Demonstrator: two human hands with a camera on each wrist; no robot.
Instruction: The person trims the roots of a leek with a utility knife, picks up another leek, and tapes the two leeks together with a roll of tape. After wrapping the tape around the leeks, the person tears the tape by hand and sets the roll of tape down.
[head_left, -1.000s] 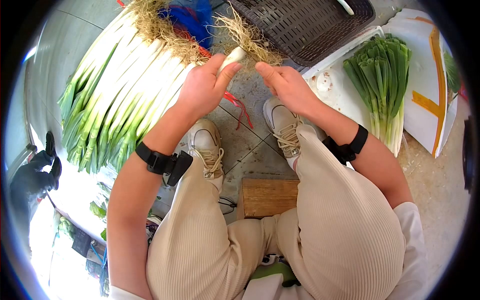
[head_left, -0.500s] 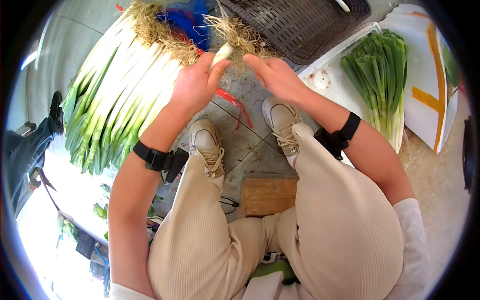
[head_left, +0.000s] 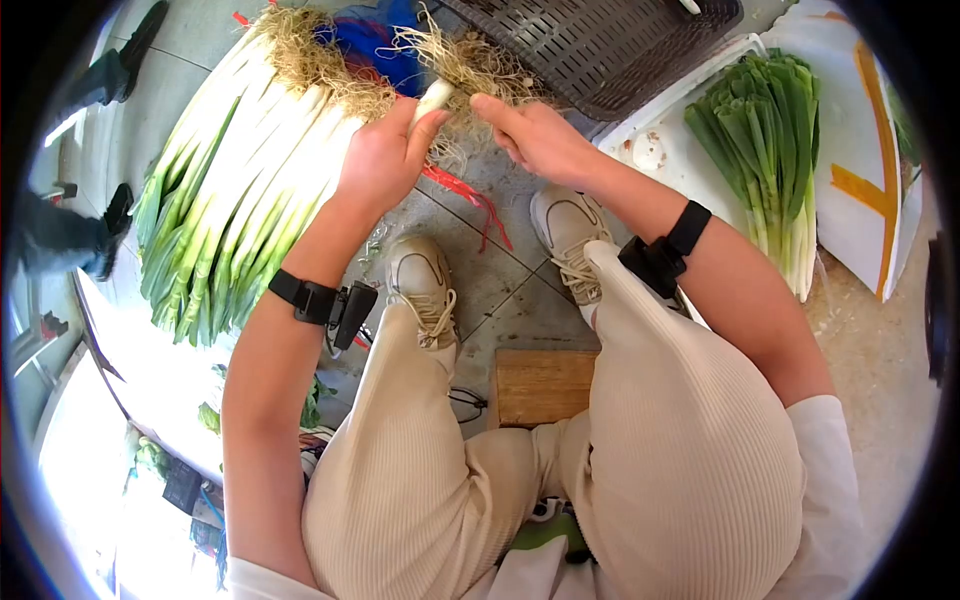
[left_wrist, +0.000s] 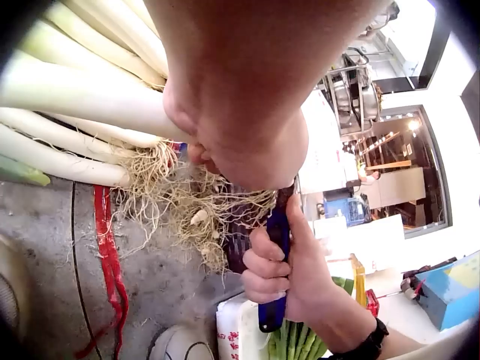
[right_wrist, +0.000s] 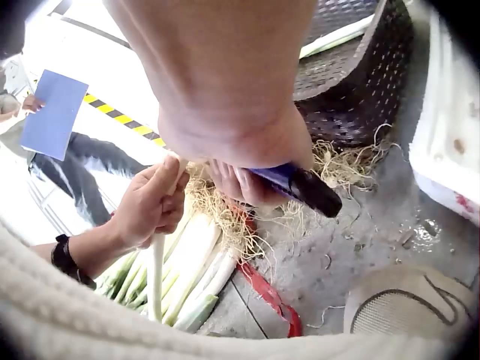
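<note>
My left hand (head_left: 385, 155) grips a white leek (head_left: 435, 97) near its root end, and the stalk hangs below the fist in the right wrist view. My right hand (head_left: 540, 140) is close beside that end, its thumb pointing toward it. In the left wrist view its fingers wrap the blue and black handle of a knife (left_wrist: 277, 232); the blade is mostly hidden. A large pile of leeks (head_left: 250, 180), roots toward the far side, lies to the left of my hands. Cut-off roots (head_left: 490, 70) are heaped just beyond them.
A dark woven basket (head_left: 610, 60) stands beyond the roots. At right, leafy green leeks (head_left: 760, 150) lie on a white foam box (head_left: 650, 150). Red ribbon (head_left: 480, 200) trails near my shoes (head_left: 420, 280). A wooden block (head_left: 545, 385) sits between my legs. Another person's legs (head_left: 70, 240) are at far left.
Both hands have shifted left and slightly away from me, with the leek; the right hand is a little nearer its end. The other person's legs at far left have moved further into view.
</note>
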